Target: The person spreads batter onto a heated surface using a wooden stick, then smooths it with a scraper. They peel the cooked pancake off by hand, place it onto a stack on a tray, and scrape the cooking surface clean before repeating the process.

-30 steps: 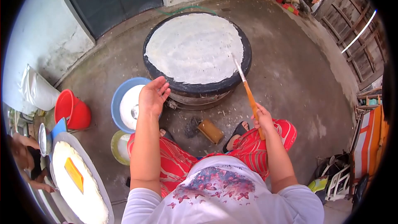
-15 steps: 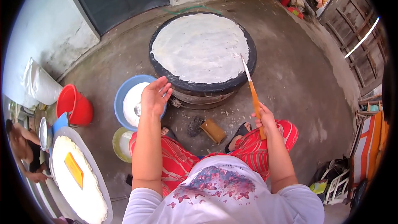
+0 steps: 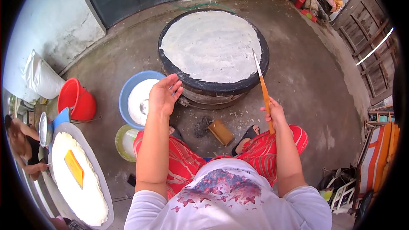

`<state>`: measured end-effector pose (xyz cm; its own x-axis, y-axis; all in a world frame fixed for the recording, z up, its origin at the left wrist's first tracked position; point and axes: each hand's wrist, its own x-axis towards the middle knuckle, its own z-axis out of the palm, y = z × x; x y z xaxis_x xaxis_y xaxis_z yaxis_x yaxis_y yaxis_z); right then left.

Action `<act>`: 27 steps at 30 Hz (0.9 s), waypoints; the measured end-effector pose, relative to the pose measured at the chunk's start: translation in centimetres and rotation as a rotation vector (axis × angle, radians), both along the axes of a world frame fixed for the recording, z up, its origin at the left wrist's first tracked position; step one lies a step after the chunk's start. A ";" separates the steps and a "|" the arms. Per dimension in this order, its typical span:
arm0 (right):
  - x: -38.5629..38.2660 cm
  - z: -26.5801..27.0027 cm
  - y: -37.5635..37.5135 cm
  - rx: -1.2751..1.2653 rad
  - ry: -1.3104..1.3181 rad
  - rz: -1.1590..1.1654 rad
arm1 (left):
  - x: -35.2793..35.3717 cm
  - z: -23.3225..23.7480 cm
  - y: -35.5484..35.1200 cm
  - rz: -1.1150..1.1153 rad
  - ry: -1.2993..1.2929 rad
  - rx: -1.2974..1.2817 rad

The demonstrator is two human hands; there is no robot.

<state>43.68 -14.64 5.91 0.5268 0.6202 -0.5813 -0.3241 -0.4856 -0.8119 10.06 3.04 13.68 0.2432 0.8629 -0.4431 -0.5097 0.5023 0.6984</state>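
My right hand (image 3: pixel 275 111) is wrapped round the wooden handle of a long, narrow spatula (image 3: pixel 263 86). Its pale, pointed blade reaches up over the right side of a large round black griddle (image 3: pixel 187 76); whether the tip touches cannot be told. A thin white sheet of batter (image 3: pixel 211 44) covers most of the griddle. My left hand (image 3: pixel 164 96) is empty, palm turned up and fingers apart, near the griddle's front left edge. Beside that hand stands a blue basin (image 3: pixel 124 98) of white batter with a metal ladle (image 3: pixel 144 106) in it.
At the left are a green bowl (image 3: pixel 120 142), a red bucket (image 3: pixel 85 106), a white sack (image 3: pixel 42 76) and a round tray (image 3: pixel 110 200) stacked with white sheets and a yellow scraper (image 3: pixel 74 169). Another person (image 3: pixel 25 145) is behind it. A brick (image 3: pixel 221 132) lies between my feet.
The view has shifted slightly. My right hand still holds the spatula, its tip at the sheet's right side. My left hand stays raised, its fingers a little more curled.
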 end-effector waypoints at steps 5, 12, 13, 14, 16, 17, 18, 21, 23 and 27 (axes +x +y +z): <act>2.4 -7.5 1.7 -0.021 -1.006 0.117 | -0.6 -0.6 -0.1 0.008 -0.060 -0.005; -1.9 -5.7 -0.9 0.088 -0.900 0.221 | -0.6 -0.4 -0.1 0.012 -0.043 0.008; -2.7 -3.5 -1.4 -0.019 -0.515 0.191 | -0.4 -0.2 -0.1 0.009 -0.046 0.008; -3.1 -1.6 -2.0 -0.021 -0.516 0.190 | -0.3 0.0 -0.2 0.000 -0.048 0.003; -3.9 1.2 -2.6 0.060 0.033 0.172 | 0.0 0.2 -0.3 -0.004 -0.051 -0.001; -4.1 1.2 -2.4 0.060 0.033 0.181 | 0.2 0.3 -0.4 -0.001 -0.053 -0.008; -4.3 1.2 -2.1 0.137 -0.004 0.209 | 0.4 0.3 -0.4 0.005 -0.054 -0.016; -7.3 3.4 -0.1 0.280 -0.020 0.211 | 0.7 0.1 -0.5 0.017 -0.036 -0.034; -7.9 3.7 1.2 0.351 -0.002 0.181 | 0.7 -0.3 -0.4 0.035 -0.044 -0.039; -7.4 2.2 4.3 0.174 -0.036 0.338 | 0.7 -0.6 -0.3 0.012 -0.043 -0.044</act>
<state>36.29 -10.30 8.07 0.2939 0.8502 -0.4369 -0.1391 -0.4141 -0.8995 10.76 2.77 13.07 0.2526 0.8455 -0.4703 -0.5451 0.5260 0.6528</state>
